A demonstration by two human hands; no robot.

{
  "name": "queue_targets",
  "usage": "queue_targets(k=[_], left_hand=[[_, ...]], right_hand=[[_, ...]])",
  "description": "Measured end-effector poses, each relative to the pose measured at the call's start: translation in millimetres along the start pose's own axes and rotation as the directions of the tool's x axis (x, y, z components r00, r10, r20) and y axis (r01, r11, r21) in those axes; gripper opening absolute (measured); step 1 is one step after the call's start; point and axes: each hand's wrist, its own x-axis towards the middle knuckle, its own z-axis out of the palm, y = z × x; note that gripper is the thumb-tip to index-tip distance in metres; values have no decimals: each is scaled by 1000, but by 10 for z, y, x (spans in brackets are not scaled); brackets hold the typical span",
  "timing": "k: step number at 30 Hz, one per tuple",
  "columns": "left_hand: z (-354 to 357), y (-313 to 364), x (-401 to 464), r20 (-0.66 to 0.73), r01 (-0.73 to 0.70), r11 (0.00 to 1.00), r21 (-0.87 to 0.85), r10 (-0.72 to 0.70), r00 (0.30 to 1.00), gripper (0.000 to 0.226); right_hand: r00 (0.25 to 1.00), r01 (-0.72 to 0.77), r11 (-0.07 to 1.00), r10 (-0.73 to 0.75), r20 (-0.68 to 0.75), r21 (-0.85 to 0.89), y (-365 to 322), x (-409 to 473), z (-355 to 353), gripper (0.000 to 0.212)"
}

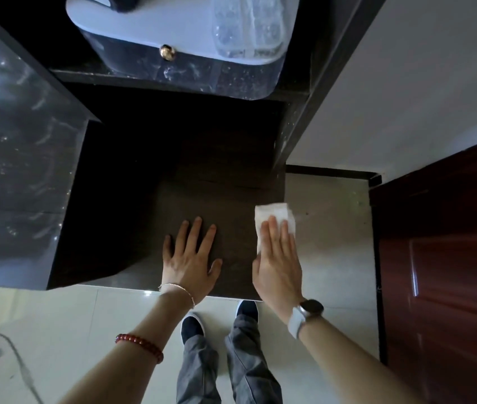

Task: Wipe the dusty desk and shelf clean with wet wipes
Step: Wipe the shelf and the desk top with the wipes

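A dark brown desk surface (202, 176) lies below me, its near edge just above my feet. My left hand (190, 255) rests flat on it near the front edge, fingers spread, holding nothing. My right hand (278, 258) presses a folded white wet wipe (272, 214) flat against the desk's right front corner; the wipe sticks out beyond my fingertips and slightly past the desk's right edge. A black shelf (173, 80) sits above the back of the desk, its board speckled with dust.
A pale blue box with a gold knob (167, 52) and a clear plastic tray (248, 27) stand on the shelf. A dusty glossy panel (13, 147) rises at left. A white wall (406, 83) and a red-brown door (450, 272) are at right. Pale floor tiles lie below.
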Motion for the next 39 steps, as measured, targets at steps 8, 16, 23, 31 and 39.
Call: queue_targets(k=[8,16,23,31,39], left_hand=[[34,-34,15,-30,0,998,69,3,1000,65],[-30,-125,-133,-142,75,991,-111,-91,986,51],[216,-480,-622,-216,297,935,-196,-336,917,51],[264,-761,-922,-86,389,879,-276,-426,901,55],[277,-1211,-1258,-65,364,878,-311,-402,913,49]], right_hand=[[997,-75,995,75,-14,-58,-56,847,-235,61],[903,408,912,-411,125,52,-180,-481,270,53],[929,342,939,-345,134,44,-336,125,191,53],[896,392,920,-384,221,12,-1125,615,243,61],[849,507,861,-506,152,37,-1552,-322,684,69]])
